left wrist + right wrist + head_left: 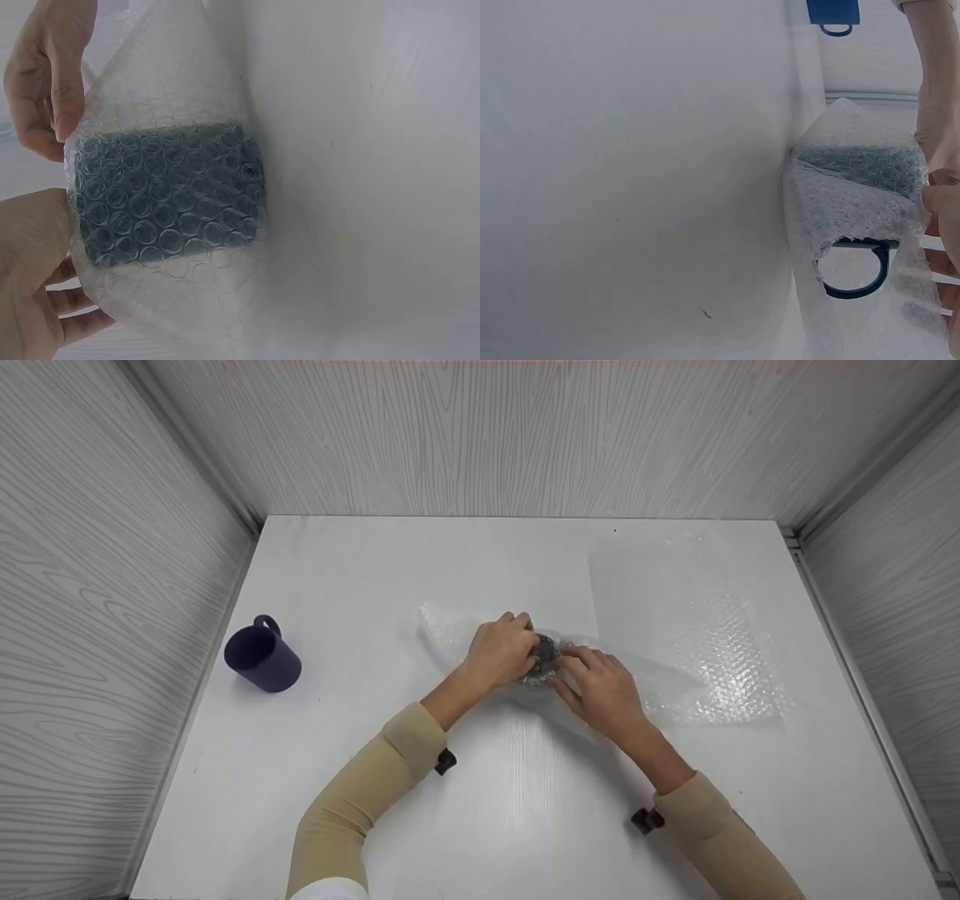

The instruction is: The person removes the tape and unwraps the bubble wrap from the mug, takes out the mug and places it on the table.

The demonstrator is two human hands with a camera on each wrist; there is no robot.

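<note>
At the middle of the table, a dark mug [545, 649] stands on end in a sheet of bubble wrap [444, 628]. Its side shows dark blue through the bubbles in the left wrist view. In the right wrist view its handle [883, 274] sticks out past the edge of the wrap. My left hand [501, 651] curls over the upper end, with thumb and fingers gripping the wrap at the rim. From the right, my right hand [602, 688] pinches the wrap near the same rim, thumb in front and some fingers behind the clear film.
To the left, a second dark blue mug [274, 664] lies on its side, opening toward the left. Another bubble wrap sheet [660, 607] lies flat at the right of the white table [360, 570]. Grey wood-grain panels [480, 442] enclose the back and both sides.
</note>
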